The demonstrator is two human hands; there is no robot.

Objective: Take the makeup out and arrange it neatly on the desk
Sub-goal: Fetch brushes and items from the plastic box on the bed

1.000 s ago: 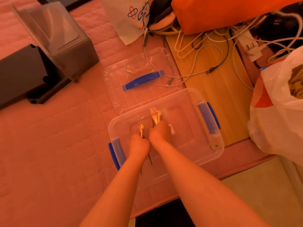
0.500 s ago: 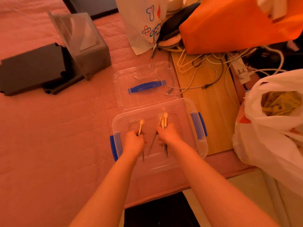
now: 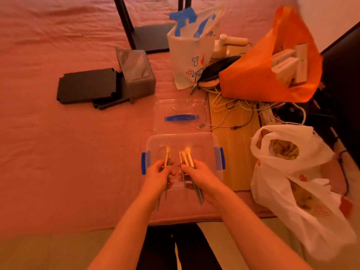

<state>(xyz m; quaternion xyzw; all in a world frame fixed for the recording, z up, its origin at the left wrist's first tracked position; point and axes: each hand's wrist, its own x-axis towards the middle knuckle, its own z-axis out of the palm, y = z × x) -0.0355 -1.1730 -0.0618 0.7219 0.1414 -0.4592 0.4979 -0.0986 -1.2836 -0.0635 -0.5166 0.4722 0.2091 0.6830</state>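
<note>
A clear plastic storage box (image 3: pixel 196 137) with blue side latches sits at the near edge of the pink-covered surface. My left hand (image 3: pixel 158 176) is closed around two thin makeup brushes (image 3: pixel 167 155), bristles pointing away from me. My right hand (image 3: pixel 198 174) grips a bundle of makeup brushes (image 3: pixel 187 155), their grey handles sticking out below my palm. Both hands hover above the box's near half. The box's clear lid (image 3: pixel 181 117) with a blue handle lies flat just beyond it.
A black flat case (image 3: pixel 87 85) and a grey lidded box (image 3: pixel 138 73) lie at the far left. A white printed bag (image 3: pixel 190 51), an orange bag (image 3: pixel 266 67), tangled cables (image 3: pixel 241 114) and a white plastic bag (image 3: pixel 292 172) crowd the right. Open pink surface stretches to the left.
Both hands have lifted out of the box with the brushes and drawn back toward me. The view has pulled back and tilted up, so more of the surface shows.
</note>
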